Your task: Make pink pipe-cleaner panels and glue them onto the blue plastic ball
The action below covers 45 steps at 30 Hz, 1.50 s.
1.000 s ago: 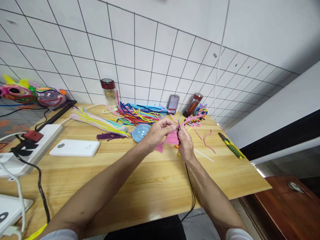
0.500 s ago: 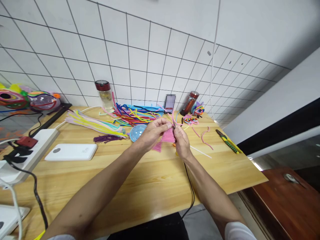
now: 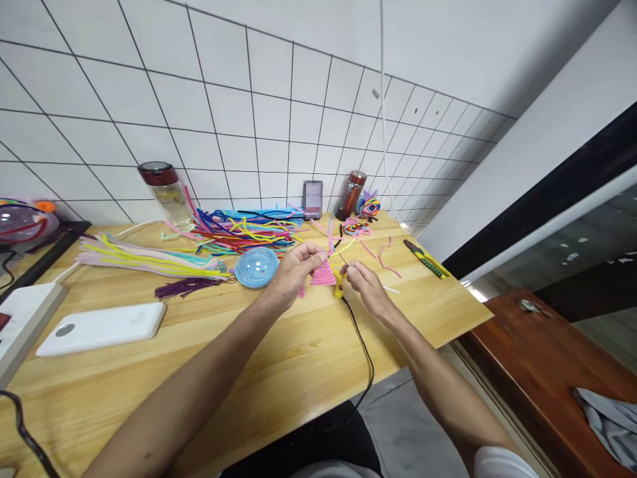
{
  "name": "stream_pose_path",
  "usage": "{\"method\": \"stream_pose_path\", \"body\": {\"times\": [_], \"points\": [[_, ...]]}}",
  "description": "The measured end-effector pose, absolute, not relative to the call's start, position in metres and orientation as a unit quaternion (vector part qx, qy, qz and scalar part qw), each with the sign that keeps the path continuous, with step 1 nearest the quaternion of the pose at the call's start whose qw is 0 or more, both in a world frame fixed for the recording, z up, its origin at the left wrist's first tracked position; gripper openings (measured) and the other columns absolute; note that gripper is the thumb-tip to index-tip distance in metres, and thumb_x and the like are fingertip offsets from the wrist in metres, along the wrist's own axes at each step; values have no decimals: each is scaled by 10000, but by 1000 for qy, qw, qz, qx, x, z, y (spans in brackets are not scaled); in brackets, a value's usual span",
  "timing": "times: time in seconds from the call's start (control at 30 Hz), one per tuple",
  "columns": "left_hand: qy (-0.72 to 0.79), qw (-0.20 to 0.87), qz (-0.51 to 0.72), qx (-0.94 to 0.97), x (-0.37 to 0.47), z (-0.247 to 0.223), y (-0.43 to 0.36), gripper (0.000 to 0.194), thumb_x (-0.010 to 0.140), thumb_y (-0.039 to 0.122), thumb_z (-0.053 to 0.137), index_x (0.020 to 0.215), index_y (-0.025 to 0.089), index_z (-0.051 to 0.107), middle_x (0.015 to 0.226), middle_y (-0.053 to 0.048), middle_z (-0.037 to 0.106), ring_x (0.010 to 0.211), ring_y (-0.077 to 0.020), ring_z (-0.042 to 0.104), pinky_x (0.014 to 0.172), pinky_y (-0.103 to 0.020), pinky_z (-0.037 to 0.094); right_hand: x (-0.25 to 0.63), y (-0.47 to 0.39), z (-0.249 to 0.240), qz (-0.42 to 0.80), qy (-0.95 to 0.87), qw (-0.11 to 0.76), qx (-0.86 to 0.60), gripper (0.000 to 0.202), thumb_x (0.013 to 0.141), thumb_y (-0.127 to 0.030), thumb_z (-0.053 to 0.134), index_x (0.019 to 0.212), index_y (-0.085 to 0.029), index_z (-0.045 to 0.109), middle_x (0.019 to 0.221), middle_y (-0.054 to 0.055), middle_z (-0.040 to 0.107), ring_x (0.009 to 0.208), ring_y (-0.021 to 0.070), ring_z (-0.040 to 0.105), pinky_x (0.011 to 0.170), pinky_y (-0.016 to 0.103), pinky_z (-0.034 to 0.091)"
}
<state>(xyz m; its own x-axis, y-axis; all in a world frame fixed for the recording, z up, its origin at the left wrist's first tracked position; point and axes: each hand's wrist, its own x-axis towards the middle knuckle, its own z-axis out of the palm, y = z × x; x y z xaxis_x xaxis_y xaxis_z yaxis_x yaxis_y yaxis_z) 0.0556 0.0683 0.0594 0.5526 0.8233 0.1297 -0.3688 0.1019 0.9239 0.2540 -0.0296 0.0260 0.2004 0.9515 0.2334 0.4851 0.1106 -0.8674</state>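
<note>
My left hand [image 3: 297, 271] is closed on a pink piece of pipe cleaners [image 3: 323, 273], laid in tight ridged rows and flaring toward the bottom. A pink pipe cleaner end sticks up behind its fingers. To the right, apart from the pink piece, my right hand [image 3: 367, 284] pinches a thin dark tool [image 3: 344, 261] whose kind I cannot make out. Between the hands lies a yellow glue gun [image 3: 339, 284] with a black cord, its front partly hidden. Beside my left hand stands a blue bowl [image 3: 257, 267].
Loose coloured pipe cleaners [image 3: 249, 229] lie at the back, with a pale and yellow bundle [image 3: 149, 257] left. A glass bottle [image 3: 166, 196], phone [image 3: 312, 200] and red flask [image 3: 351, 194] stand by the wall. Pliers [image 3: 426, 259] lie right, a white power bank [image 3: 102, 328] left.
My right hand has moved away from the pink piece with the thin tool, uncovering the glue gun. My left hand keeps the piece. The view has swung to the right.
</note>
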Motion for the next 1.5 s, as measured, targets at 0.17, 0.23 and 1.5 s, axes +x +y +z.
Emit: {"method": "stream_pose_path", "body": {"times": [0.17, 0.23, 1.5], "points": [[231, 724, 407, 507, 58, 56, 66, 364, 668, 431, 935, 793, 174, 711, 710, 21, 638, 620, -91, 495, 602, -225, 383, 326, -65, 6, 53, -531, 268, -802, 415, 1069, -506, 406, 1001, -233, 711, 973, 65, 747, 917, 241, 682, 817, 330, 500], [238, 728, 401, 503, 59, 57, 63, 379, 644, 428, 951, 790, 176, 709, 704, 19, 650, 620, -94, 513, 599, -222, 397, 351, -74, -2, 21, -495, 235, -836, 388, 1068, -436, 424, 1095, -213, 741, 1086, 119, 769, 1004, 272, 694, 876, 352, 501], [257, 707, 447, 485, 48, 73, 65, 355, 658, 370, 969, 813, 170, 720, 747, 13, 672, 656, -88, 541, 619, -201, 438, 367, -48, 44, 391, -418, 570, -590, 474, 751, -591, 824, 987, -184, 771, 880, 53, 710, 704, 175, 639, 686, 326, 553]]}}
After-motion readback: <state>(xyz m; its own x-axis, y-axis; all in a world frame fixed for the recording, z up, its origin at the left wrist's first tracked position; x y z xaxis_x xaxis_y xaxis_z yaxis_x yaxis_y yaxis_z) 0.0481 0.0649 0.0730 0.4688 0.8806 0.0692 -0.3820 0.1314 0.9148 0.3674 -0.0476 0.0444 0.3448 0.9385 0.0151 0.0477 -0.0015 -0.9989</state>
